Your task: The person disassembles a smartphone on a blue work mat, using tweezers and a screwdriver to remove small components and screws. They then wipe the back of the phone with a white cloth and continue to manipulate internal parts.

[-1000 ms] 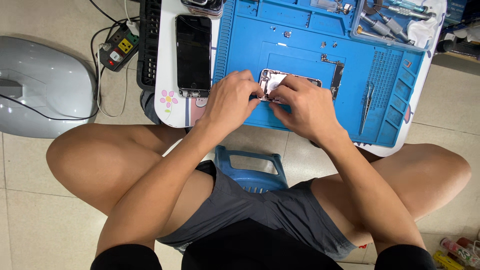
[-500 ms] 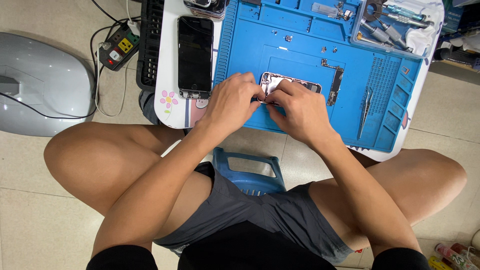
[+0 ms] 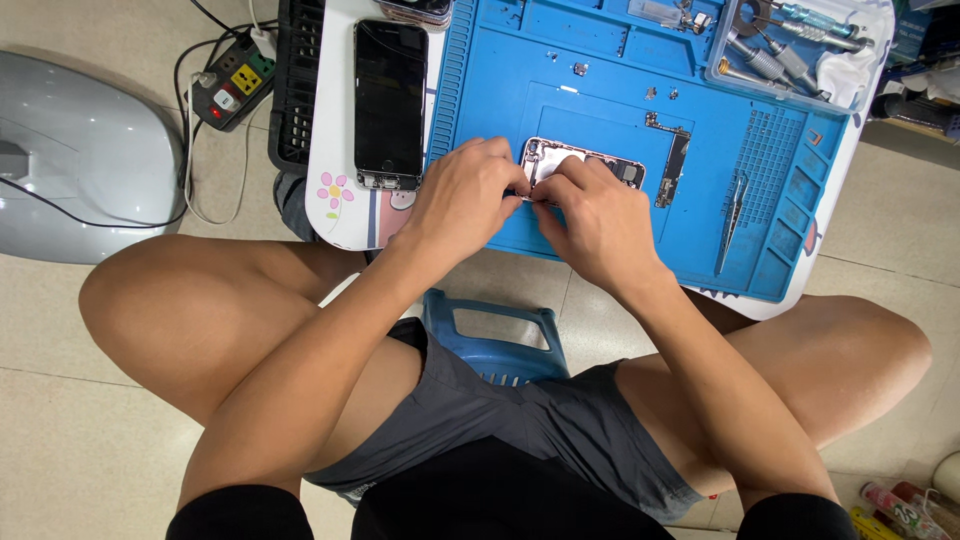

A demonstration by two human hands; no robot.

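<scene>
head cam, looking straight down. both hands are bunched over the opened phone body (image 3: pixel 590 165) on the blue repair mat (image 3: pixel 600 90), upper middle of the frame. left hand (image 3: pixel 462 195) has its fingers curled shut around the phone's left end, right hand (image 3: pixel 595 215) has its fingers pinched closed at the same edge, can't tell if there's a small part or tool between them. compared with half a second back pretty much nothing changed, hands stay locked on the same spot, the view just drifted a touch. a separate dark phone (image 3: pixel 390 100) lies face up on the white worktop (image 3: pixel 335 150) left of the mat, tweezers (image 3: pixel 730 215) sit on the mat to the right, tool tray (image 3: pixel 800 45) in the upper right corner, power strip (image 3: pixel 232 88) on the floor upper left.
</scene>
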